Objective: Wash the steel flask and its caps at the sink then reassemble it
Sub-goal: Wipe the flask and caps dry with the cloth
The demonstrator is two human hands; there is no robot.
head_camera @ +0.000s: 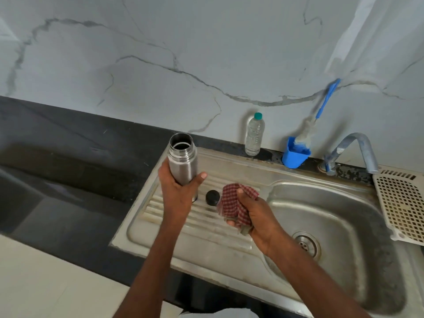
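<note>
While the steel flask (182,160) is held upright over the drainboard (202,228) of the steel sink (321,216), its long axis stands almost vertical and its open mouth is turned up, with no cap on it. It is gripped low on the body by the left hand (177,191), whose fingers are curled round the far side and whose thumb is pressed on the near side. A red checked cloth (236,204) is bunched in the right hand (257,216), the fingers being curled round it and the thumb laid on top. The black cap (212,197) lies on the ridges of the drainboard between the two hands, just beside the cloth and a little to the right of the flask's base. It is nearer to the right hand, but this hand is occupied by the cloth. A second cap cannot be found in the view. The flask stands to the left of the cloth and slightly farther from the person, so the next move is judged to be a wiping of the flask's body, for which the cloth must be carried to the left and up. Behind the sink, on the dark table (68,143), a plastic water bottle (254,135), a blue holder (295,154) with a bottle brush (321,106) and the tap (353,149) are seen, well apart from the hands.
</note>
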